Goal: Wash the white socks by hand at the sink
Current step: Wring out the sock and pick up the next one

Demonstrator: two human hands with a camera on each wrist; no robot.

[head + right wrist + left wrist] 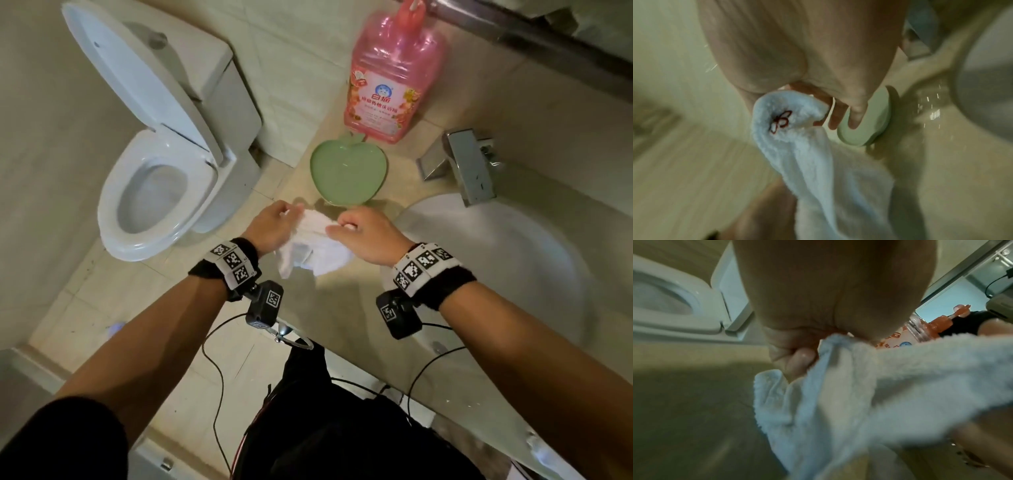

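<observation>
White fluffy socks (315,240) hang between my two hands over the beige counter, left of the white sink basin (513,260). My left hand (274,222) pinches the socks' left end (830,369) with curled fingers. My right hand (359,229) grips the right end, where a small red embroidered mark (780,121) shows on the cloth (797,146). The loose ends droop toward the counter. The chrome faucet (469,168) stands behind the basin, with no water seen running.
A green apple-shaped dish (347,171) lies on the counter just beyond my hands. Behind it stands a large pink detergent bottle (390,75). A white toilet (161,192) with its lid up is to the left. Water drops glisten on the counter (931,112).
</observation>
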